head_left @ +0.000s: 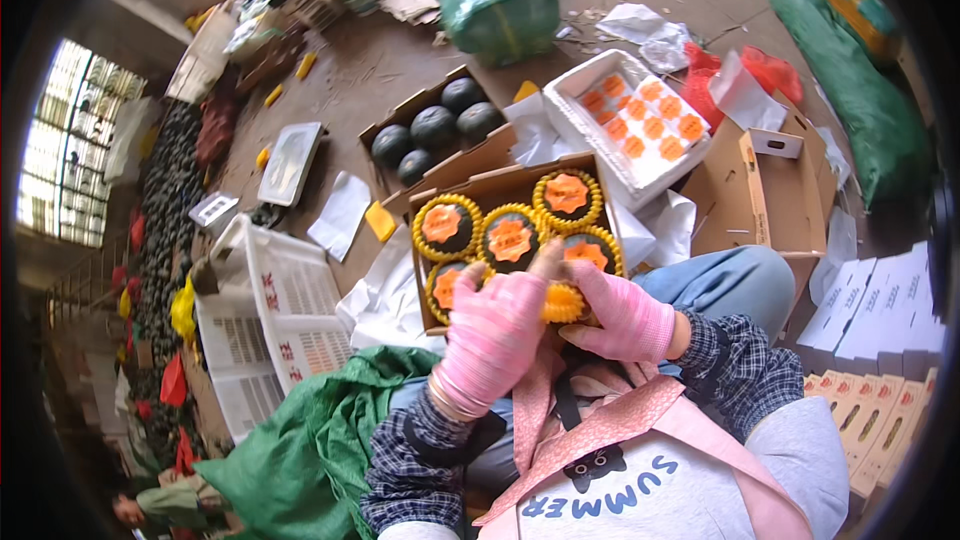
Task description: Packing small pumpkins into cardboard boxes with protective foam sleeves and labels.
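Observation:
In front of me stands a cardboard box (517, 174) of dark round squashes (510, 241), each ringed by a yellow foam net and topped with an orange sticker. My left hand (495, 330), in a pink glove, is over the box's near edge. My right hand (622, 307), gloved in pink too, is beside it at the near right corner, against a yellow foam net (562, 303). The fingers of both hands meet around this net; whether a squash is inside it is hidden. Which hand grips the net cannot be made out.
Behind is a box of bare dark squashes (433, 127). A white foam box (559, 101) with orange sticker sheets (664, 116) lies to its right. White plastic crates (292, 300) stand left, an open cardboard box (795, 202) right. A green sack (322, 420) lies by my left arm.

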`<state>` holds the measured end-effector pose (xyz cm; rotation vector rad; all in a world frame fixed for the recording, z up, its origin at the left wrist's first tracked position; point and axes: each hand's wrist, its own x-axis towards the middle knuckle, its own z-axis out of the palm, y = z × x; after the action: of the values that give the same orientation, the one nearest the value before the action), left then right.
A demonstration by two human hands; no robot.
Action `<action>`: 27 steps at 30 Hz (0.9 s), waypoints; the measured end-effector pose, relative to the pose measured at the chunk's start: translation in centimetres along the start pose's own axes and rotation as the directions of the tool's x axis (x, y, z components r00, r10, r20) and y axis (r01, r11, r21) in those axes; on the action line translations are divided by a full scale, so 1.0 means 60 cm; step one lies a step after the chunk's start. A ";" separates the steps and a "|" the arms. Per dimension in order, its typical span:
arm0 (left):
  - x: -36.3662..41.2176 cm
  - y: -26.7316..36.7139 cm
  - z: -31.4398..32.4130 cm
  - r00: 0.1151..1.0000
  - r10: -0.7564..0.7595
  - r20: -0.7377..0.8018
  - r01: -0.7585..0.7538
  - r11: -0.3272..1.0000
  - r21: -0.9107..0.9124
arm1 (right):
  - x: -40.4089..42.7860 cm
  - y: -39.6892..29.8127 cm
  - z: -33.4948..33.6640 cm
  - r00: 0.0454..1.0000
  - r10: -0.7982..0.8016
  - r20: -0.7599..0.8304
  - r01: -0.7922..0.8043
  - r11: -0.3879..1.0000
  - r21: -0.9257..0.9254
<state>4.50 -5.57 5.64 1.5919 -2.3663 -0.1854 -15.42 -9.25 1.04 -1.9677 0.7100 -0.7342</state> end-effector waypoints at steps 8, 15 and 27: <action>0.181 -0.195 0.143 0.992 -0.126 0.019 0.127 0.967 -0.222 | -0.220 0.026 -0.261 0.767 0.335 -0.548 -0.289 0.942 0.171; 0.226 -0.198 0.147 0.994 0.097 -0.048 -0.076 0.941 0.331 | -0.488 0.198 -0.422 0.111 0.505 -0.856 -0.565 0.740 0.364; 0.232 -0.170 0.145 0.978 0.078 0.193 -0.056 0.992 -0.117 | -0.574 0.550 -0.373 0.353 0.789 -0.502 -0.699 -0.134 -0.702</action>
<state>5.99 -22.74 -3.05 1.5020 -2.5037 -0.4733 -60.72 -10.94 -25.83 -1.7752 2.2886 0.7075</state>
